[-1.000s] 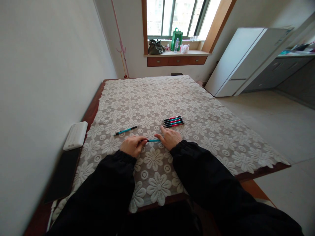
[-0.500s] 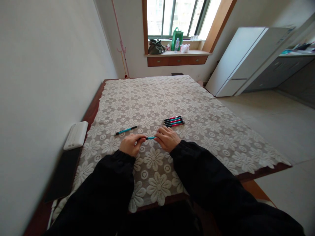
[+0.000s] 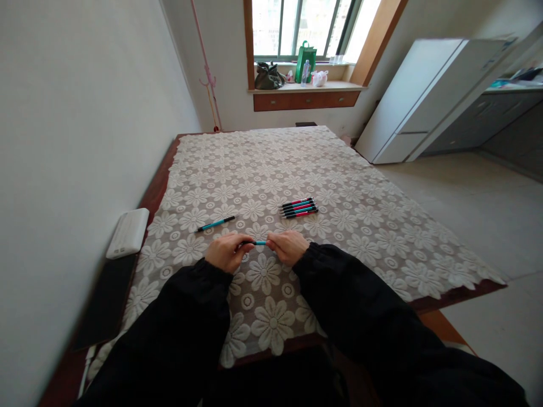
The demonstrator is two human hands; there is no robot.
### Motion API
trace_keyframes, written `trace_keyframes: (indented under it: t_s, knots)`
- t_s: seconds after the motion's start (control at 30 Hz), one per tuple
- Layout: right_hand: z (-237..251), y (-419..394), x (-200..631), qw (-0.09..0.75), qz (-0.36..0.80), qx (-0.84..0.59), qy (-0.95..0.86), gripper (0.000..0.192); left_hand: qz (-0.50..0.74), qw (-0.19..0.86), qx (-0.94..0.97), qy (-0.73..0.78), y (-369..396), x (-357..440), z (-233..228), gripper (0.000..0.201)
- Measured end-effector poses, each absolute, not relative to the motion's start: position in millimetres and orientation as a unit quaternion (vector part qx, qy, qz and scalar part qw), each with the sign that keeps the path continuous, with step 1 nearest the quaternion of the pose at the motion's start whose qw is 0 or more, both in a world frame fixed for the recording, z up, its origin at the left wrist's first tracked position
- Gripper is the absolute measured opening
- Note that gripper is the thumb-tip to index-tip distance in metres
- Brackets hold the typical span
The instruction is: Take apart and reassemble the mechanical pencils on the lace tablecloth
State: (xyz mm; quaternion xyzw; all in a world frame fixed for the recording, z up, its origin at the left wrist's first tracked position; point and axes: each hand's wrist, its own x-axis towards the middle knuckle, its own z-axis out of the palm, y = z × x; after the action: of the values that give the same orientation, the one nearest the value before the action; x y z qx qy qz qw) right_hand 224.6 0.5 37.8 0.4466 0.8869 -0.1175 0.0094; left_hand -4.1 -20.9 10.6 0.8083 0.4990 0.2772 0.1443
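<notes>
A blue and black pen is held level between my two hands, just above the near part of the flowered tablecloth. My left hand pinches its black end between thumb and fingers. On the other end, my right hand has its fingers closed, and they hide that tip. Another blue and black pen lies slantwise on the cloth, beyond my left hand. Past my right hand, several red, blue and black pens lie side by side in a neat row.
The lace tablecloth covers a dark red wooden table. Along the left edge by the wall are a white power bank, a black flat device and a white cable. A white fridge stands beyond on the right.
Both hands have come slightly lower with the pen, and the grips have shifted so more of its black part shows by my left fingers. The other pens have stayed put.
</notes>
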Motion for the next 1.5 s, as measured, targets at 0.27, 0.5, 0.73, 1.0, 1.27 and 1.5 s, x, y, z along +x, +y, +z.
trace_keyframes:
  t_s: [0.27, 0.5, 0.73, 1.0, 1.27, 1.5]
  knots:
    - [33, 5, 223, -0.074, -0.13, 0.436, 0.888, 0.036, 0.258, 0.145, 0.786, 0.543, -21, -3, 12, 0.03]
    - [53, 46, 303, -0.132, -0.027, 0.741, 0.658, 0.026, 0.246, 0.172, 0.758, 0.579, -20, -2, 10, 0.027]
    - [36, 65, 345, -0.052, -0.086, 0.77, 0.631, 0.024, 0.221, 0.166, 0.762, 0.586, -19, -2, 11, 0.028]
    - [30, 64, 333, -0.077, -0.076, 0.764, 0.636, 0.023, 0.222, 0.17, 0.759, 0.588, -21, 0, 14, 0.028]
    - [22, 66, 334, -0.094, -0.07, 0.748, 0.653, 0.021, 0.2, 0.19, 0.752, 0.599, -21, 1, 18, 0.03]
    - [18, 68, 335, -0.104, -0.066, 0.741, 0.66, 0.019, 0.202, 0.2, 0.753, 0.594, -20, 0, 16, 0.031]
